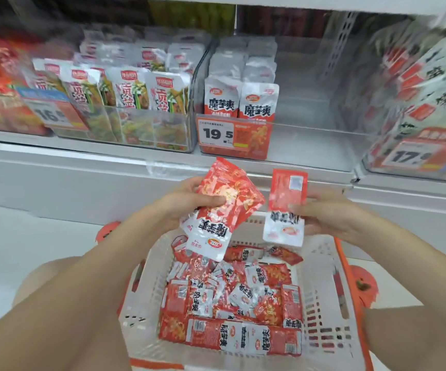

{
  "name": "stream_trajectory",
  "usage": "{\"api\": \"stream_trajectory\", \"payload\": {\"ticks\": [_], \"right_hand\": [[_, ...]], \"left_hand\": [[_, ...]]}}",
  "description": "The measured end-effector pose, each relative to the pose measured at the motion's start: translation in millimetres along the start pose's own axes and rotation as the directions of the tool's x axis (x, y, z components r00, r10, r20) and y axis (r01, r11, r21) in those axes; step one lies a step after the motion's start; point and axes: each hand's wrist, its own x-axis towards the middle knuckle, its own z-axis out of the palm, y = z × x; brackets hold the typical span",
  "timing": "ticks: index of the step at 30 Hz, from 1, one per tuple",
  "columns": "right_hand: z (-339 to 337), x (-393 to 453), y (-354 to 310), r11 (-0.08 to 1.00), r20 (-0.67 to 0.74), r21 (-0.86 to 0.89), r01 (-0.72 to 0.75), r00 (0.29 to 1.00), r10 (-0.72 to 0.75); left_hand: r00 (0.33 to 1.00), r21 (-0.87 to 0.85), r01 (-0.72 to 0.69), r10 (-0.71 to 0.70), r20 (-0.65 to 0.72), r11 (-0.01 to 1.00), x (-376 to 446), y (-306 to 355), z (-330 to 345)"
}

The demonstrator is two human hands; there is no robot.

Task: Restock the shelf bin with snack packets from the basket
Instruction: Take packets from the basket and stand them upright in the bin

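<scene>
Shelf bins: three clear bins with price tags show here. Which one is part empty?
The middle bin, tagged 19.5: its right half is bare, while both neighbours are packed full.

Two hands (189,202) (331,212), one basket (323,263), three price tags (216,133), and two front packets (221,99) in the bin.

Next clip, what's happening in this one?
A person is restocking a shelf. The left hand holds a small bunch of red-and-white snack packets, and the right hand pinches a single packet, both above a white basket that holds many more. The clear shelf bin above the 19.5 price tag has packets only on its left side.
</scene>
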Motion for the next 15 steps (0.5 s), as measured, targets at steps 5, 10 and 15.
{"api": "stream_trajectory", "payload": {"ticks": [5,10,15], "right_hand": [[21.1,3.9,0.0,0.917,-0.047,-0.391,0.080,0.993,-0.107],[53.0,-0.6,-12.1,0.995,0.145,0.007,0.102,0.984,-0.102],[61.6,3.5,-10.1,0.989,0.046,0.086,0.120,0.991,-0.124]], "left_hand": [[0.998,-0.003,-0.040,0.040,-0.042,0.999,-1.5,2.9,4.4],[0.995,0.069,-0.086,0.088,-0.038,0.994,-3.6,1.2,24.2],[0.996,-0.017,-0.025,0.026,0.085,1.000,-9.1,5.7,29.2]]}}
